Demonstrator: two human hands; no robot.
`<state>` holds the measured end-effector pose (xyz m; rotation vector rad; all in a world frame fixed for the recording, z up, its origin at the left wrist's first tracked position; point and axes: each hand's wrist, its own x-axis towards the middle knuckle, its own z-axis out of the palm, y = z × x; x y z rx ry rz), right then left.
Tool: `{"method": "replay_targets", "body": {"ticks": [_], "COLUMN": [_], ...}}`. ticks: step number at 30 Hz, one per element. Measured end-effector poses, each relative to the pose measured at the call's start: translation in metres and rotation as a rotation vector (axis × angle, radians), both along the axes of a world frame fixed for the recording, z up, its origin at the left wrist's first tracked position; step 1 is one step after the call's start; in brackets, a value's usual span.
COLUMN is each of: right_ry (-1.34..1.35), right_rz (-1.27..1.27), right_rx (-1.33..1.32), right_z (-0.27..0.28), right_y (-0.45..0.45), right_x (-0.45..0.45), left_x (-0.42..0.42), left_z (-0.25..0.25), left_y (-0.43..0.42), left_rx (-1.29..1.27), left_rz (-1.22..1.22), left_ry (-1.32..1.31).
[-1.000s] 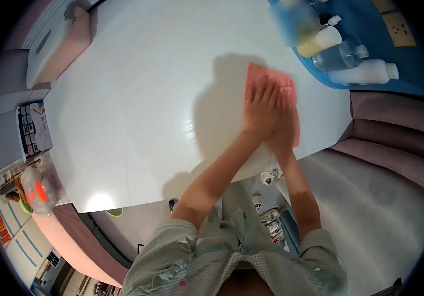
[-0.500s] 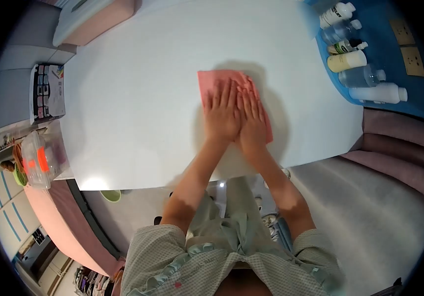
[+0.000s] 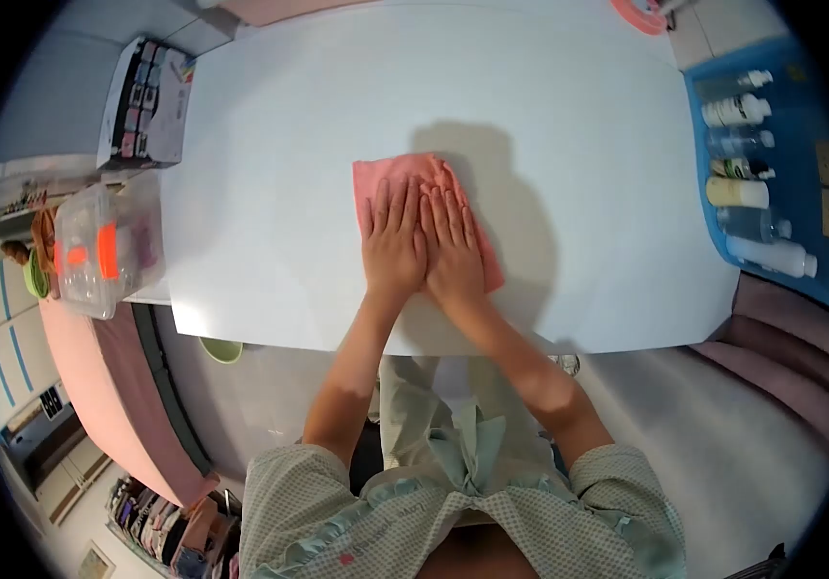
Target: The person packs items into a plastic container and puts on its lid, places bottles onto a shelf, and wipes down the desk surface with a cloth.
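Observation:
A pink cloth (image 3: 386, 172) lies spread on the white tabletop (image 3: 279, 125), near its middle. Flat on the cloth's left part rests my left hand (image 3: 395, 236), its fingers stretched out and pointing away from me. My right hand (image 3: 449, 241) lies flat beside it, touching it, also with straight fingers. The cloth's right edge is wrinkled and shows past my right hand. Neither hand grips the cloth; both press on top of it.
Several bottles (image 3: 738, 192) stand in a blue holder (image 3: 714, 227) at the right. At the left are a printed box (image 3: 149, 101) and a clear container with orange clips (image 3: 86, 232). A pink ring-shaped object (image 3: 638, 14) is at the top right.
Both hands and the pink cloth have moved left across the tabletop from its right part. The view has shifted too, showing more of the bottles and the table's far side.

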<state>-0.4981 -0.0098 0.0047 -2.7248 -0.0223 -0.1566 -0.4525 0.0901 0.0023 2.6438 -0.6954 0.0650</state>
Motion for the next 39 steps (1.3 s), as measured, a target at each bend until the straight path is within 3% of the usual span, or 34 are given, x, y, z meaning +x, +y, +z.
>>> {"method": "replay_targets", "body": {"ticks": [19,26,32,39], "right_ry": [-0.073,-0.111,-0.105,-0.058], "right_rz": [0.224,0.39,0.456,0.532], "right_rx": [0.143,0.248,0.185,-0.123], "right_z": [-0.002,-0.017,-0.015,-0.005], "right_y": [0.255,0.358,0.386,0.32], "right_x": [0.099,0.109,0.082,0.039], "left_x": [0.08,0.075,0.038,-0.008], "left_z": [-0.004,-0.005,-0.002,-0.005], "left_y": [0.269,0.375,0.401,0.341], "left_rx": [0.025,0.094,0.131,0.13], "left_rz": [0.204,0.32,0.444,0.412], "left_ry": [-0.058,-0.066,0.016,-0.037]}}
